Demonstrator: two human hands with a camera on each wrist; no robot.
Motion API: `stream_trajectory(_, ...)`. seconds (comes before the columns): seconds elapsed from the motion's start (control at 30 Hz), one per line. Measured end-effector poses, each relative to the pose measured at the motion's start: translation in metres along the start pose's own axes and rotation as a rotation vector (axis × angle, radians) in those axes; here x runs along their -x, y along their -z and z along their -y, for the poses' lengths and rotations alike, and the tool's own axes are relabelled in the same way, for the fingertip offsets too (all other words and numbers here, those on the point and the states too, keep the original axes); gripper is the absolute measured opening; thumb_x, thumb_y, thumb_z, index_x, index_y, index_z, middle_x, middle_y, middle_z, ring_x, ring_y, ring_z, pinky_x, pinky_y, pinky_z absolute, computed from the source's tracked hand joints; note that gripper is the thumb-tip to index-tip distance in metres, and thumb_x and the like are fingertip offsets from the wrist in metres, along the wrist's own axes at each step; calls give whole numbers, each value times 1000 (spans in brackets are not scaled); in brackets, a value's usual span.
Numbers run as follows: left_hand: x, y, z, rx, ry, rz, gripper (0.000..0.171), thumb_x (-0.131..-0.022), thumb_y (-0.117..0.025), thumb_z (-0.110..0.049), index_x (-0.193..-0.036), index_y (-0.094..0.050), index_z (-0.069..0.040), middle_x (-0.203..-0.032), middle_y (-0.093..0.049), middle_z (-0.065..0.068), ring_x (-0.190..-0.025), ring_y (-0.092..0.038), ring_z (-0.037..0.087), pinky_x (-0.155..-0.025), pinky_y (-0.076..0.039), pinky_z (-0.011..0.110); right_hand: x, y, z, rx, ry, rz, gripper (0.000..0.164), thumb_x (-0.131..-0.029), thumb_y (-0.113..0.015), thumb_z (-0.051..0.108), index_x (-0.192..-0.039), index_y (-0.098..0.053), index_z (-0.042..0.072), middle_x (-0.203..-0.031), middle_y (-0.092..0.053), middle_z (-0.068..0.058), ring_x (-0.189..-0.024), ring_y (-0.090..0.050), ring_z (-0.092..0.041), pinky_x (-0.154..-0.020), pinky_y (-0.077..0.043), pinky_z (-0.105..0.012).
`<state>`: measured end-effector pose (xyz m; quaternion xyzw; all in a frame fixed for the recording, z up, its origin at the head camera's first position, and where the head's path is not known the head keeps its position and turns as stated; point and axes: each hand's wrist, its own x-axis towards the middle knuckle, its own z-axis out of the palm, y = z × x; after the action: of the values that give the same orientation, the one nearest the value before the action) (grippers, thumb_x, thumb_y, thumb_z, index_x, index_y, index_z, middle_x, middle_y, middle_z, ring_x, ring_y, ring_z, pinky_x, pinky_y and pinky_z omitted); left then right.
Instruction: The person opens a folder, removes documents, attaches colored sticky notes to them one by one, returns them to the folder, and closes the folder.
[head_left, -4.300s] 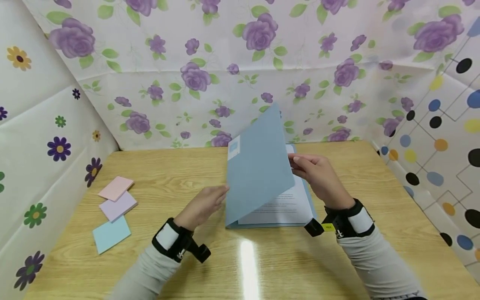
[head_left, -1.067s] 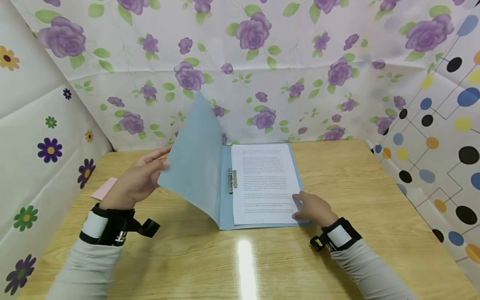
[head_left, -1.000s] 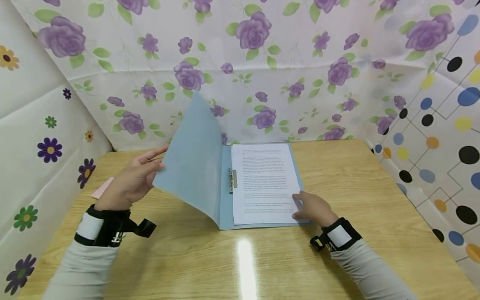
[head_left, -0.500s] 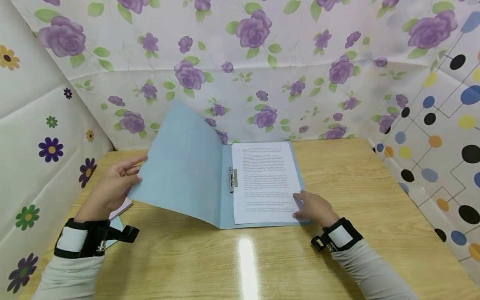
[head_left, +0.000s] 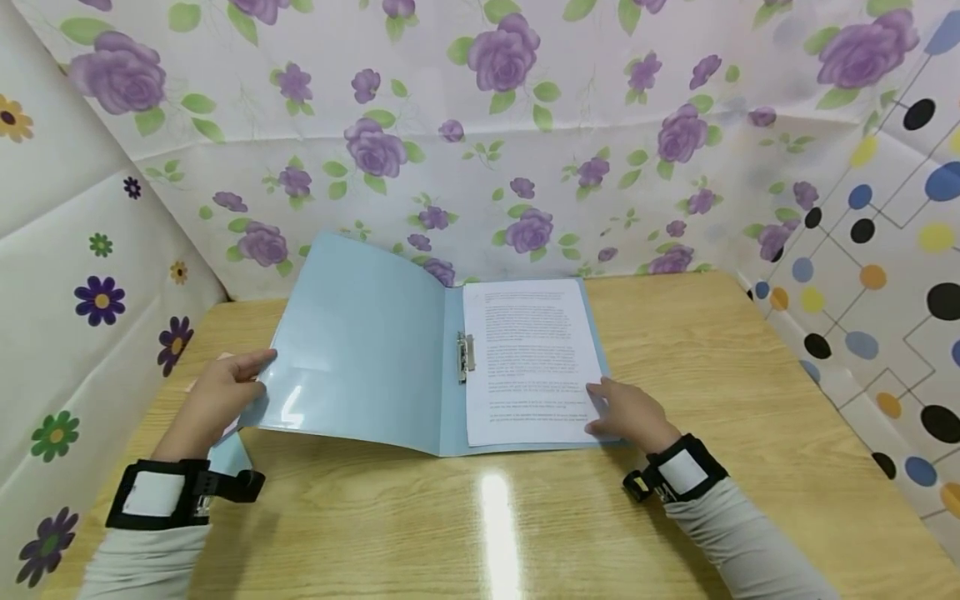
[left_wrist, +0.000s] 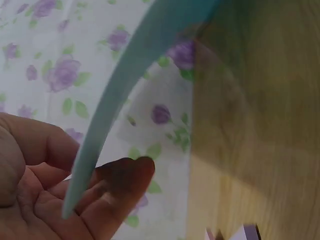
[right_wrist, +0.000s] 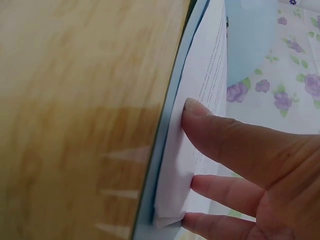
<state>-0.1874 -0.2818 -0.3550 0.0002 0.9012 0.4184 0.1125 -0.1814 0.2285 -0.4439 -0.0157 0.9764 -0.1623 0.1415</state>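
Note:
A light blue folder (head_left: 360,350) lies spread on the table, its cover raised at a slant to the left. My left hand (head_left: 213,404) pinches the cover's outer edge, thumb on the inner face and fingers behind, as the left wrist view shows. Printed sheets (head_left: 536,358) lie in the right half beside a metal clip (head_left: 466,358) at the spine. My right hand (head_left: 630,412) rests its thumb and fingertips on the lower right edge of the sheets; in the right wrist view the fingers (right_wrist: 227,192) touch the paper without curling round it.
Under and behind my left hand, a light blue note pad (head_left: 231,458) shows on the wooden table (head_left: 375,533), with pink and purple pads mostly hidden there. A flower-printed sheet (head_left: 315,125) stands along the back, and patterned side walls flank the table.
My left hand has swung the folder's cover open to the left and lowered it further. The right hand earlier held the cover's right edge, then came to rest on the sheets and stayed there.

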Motion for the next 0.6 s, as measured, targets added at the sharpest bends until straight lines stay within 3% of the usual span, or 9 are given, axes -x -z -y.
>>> stream_trajectory(0.23, -9, -11, 3, -356, 6, -34, 59, -94, -55, -3, -146, -37, 20, -146, -34, 48, -134, -38, 63, -105, -42, 70, -1, -1, 0, -2, -4, 1, 68, -82, -84, 18, -142, -57, 0, -153, -44, -31, -140, -46, -50, -109, -45, -60)
stream_trajectory(0.37, -16, -19, 4, -464, -28, -18, 63, -92, -62, -5, -140, -37, 28, -144, -28, 55, -133, -33, 67, -107, -37, 71, -2, -1, 0, -13, -3, -3, 68, -83, -84, 18, -142, -57, 0, -154, -44, -31, -140, -45, -50, -110, -44, -61)
stream_trajectory(0.6, -25, -40, 2, -589, -66, -6, 63, -88, -72, -8, -123, -44, 36, -132, -36, 57, -126, -42, 66, -104, -43, 66, -1, -2, -2, -15, -12, -3, 68, -83, -83, 18, -143, -57, 1, -154, -43, -30, -140, -45, -50, -110, -44, -60)
